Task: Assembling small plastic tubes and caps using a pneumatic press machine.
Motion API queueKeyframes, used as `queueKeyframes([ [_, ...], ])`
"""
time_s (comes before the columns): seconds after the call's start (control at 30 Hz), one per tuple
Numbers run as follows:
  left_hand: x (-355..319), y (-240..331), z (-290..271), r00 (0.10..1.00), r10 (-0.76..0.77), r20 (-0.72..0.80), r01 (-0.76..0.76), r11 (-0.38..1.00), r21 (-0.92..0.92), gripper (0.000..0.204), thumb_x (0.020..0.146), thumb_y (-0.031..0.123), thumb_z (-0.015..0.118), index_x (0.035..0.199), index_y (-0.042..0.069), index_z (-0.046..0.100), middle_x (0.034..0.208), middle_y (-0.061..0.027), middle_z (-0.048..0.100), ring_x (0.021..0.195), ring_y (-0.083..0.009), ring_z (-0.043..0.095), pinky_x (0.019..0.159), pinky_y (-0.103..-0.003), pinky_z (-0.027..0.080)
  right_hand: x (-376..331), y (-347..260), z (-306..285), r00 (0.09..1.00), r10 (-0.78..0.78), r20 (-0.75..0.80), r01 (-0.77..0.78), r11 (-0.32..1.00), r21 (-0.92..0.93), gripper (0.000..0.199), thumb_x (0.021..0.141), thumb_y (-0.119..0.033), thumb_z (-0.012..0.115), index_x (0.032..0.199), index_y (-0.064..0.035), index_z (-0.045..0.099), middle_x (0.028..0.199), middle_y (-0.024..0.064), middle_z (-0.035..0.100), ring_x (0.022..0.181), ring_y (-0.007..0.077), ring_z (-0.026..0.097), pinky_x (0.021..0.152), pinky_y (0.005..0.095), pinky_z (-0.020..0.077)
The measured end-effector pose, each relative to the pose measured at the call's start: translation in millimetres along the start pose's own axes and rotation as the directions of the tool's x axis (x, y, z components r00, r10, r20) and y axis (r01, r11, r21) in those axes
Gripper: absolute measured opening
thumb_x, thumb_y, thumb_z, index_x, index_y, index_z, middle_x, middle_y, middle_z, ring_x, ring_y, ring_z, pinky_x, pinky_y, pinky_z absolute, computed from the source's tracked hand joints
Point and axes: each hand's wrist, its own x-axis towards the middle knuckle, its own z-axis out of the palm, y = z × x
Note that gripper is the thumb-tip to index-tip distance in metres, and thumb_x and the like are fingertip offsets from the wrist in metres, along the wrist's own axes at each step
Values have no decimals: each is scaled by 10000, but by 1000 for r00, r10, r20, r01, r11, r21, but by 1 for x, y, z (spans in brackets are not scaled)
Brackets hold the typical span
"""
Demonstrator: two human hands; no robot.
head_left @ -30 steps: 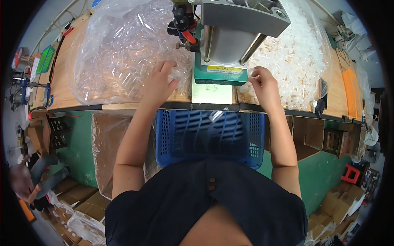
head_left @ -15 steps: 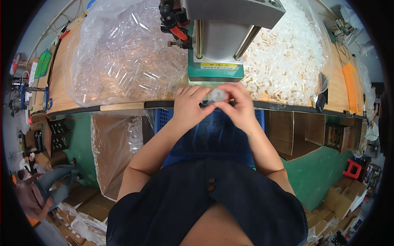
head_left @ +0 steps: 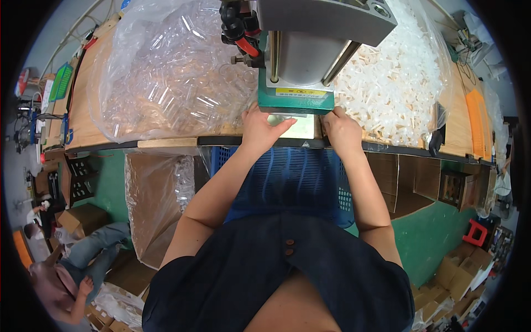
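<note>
My left hand (head_left: 262, 131) is at the left side of the press (head_left: 306, 58), by its green block (head_left: 296, 102). The thumb stretches rightward beneath the block, apart from the other fingers, whose tips are partly hidden. A small clear piece (head_left: 282, 117) shows faintly beside that thumb, over a pale plate (head_left: 304, 128); whether the hand touches it is unclear. At the block's right edge is my right hand (head_left: 344, 133), its fingers curled down; what they hold, if anything, is hidden.
Clear plastic cups (head_left: 182, 94) in a bag heap up on the left, and small whitish plastic parts (head_left: 381, 88) on the right. A blue basket (head_left: 282, 182) sits below the table edge, between cardboard boxes. Another person (head_left: 61, 282) is at lower left.
My hands have parted from a small clear, round-ended piece held between them at the table edge. The left moved up beside the press; the right shifted to its right side.
</note>
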Motion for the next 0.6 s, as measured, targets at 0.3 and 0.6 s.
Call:
queueKeyframes([
  [0.3, 4, 2, -72, 961, -263, 81, 113, 645, 756, 317, 746, 298, 677, 918, 33, 658, 988, -177, 645, 963, -352, 609, 825, -457, 489, -2, -2, -19, 961, 275, -19, -186, 697, 692, 158, 940, -160, 567, 1019, -34, 622, 788, 66, 623, 664, 149, 610, 609, 264, 486],
  [0.6, -15, 28, -50, 954, 297, 43, -290, 879, 378, 354, 646, 159, 712, 975, 46, 649, 1003, -121, 632, 923, -330, 598, 817, -424, 479, -9, -61, -9, 943, -1, 333, -321, -272, 907, 147, 969, -170, 542, 1017, -37, 583, 906, 37, 604, 699, 91, 585, 579, 222, 486],
])
